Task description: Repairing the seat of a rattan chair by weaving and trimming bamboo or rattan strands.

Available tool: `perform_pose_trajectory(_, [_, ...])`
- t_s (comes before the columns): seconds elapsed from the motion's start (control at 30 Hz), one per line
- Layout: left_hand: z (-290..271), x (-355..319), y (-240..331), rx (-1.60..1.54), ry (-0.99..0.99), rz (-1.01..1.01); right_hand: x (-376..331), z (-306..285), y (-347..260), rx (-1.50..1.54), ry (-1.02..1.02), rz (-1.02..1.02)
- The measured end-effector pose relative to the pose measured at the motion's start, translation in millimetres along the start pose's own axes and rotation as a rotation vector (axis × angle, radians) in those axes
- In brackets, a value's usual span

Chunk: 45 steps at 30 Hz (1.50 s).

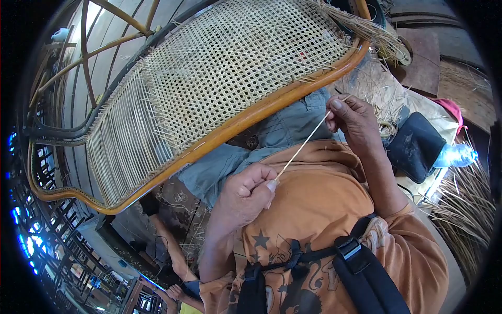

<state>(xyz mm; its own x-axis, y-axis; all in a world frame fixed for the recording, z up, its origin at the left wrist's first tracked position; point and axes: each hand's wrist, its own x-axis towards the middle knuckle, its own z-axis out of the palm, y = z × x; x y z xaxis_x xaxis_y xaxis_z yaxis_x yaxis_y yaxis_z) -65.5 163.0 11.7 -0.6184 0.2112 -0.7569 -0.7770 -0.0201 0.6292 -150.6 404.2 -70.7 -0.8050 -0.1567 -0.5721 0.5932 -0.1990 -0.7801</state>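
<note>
A thin pale cane strip (303, 145) runs slantwise between my two hands, in front of my orange shirt. Its lower end is pinched between thumb and curled fingers of my left hand (246, 192). Higher up and to the right, my right hand (355, 120) pinches the other end between thumb and forefinger. Beyond my hands, a curved rattan frame (251, 121) lies across my lap. Its woven cane panel (225, 68) has an open lattice over most of its width, while the left section (125, 141) shows only parallel strands. Neither hand touches the frame.
A bundle of loose cane strips (366, 29) lies over the frame's far right corner. To my right are a black pouch (415, 146), a clear plastic bottle (456, 156) and a heap of long strips (465, 209). Another person's arm (172, 248) shows at lower left.
</note>
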Motion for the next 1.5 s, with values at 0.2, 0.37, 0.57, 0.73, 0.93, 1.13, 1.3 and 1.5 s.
perform_pose_trajectory(0.2, [-13.8,0.9,-5.8,-0.462,-0.049,0.095,-1.8,-5.4,-10.8,-0.045,-0.025,0.034])
perform_pose_trajectory(0.37, [-133.9,-26.6,7.4,-1.268,-0.055,0.78,-0.3,-73.1,-56.1,-0.216,-0.358,-0.057])
perform_pose_trajectory(0.57, [-293.0,-91.8,82.4,-0.655,-0.075,1.26,2.5,-135.6,-100.5,-0.664,-0.183,-0.012])
perform_pose_trajectory(0.73, [-167.1,10.8,118.4,-0.479,0.193,0.913,37.0,-57.3,-72.1,0.161,0.038,-0.082])
perform_pose_trajectory(0.93, [1.4,95.1,18.6,0.111,0.179,0.396,47.8,113.4,-5.8,0.191,-0.149,0.016])
perform_pose_trajectory(1.13, [-32.7,83.0,-40.1,0.509,0.434,0.54,51.1,119.1,31.0,-0.019,-0.26,-0.115])
perform_pose_trajectory(1.3, [-58.1,15.7,-45.2,0.352,0.425,0.278,97.6,101.0,-3.8,-0.086,-0.112,-0.226])
perform_pose_trajectory(1.5, [-61.3,-39.1,-56.6,0.517,0.378,0.173,179.6,65.1,-66.6,-0.078,0.015,-0.441])
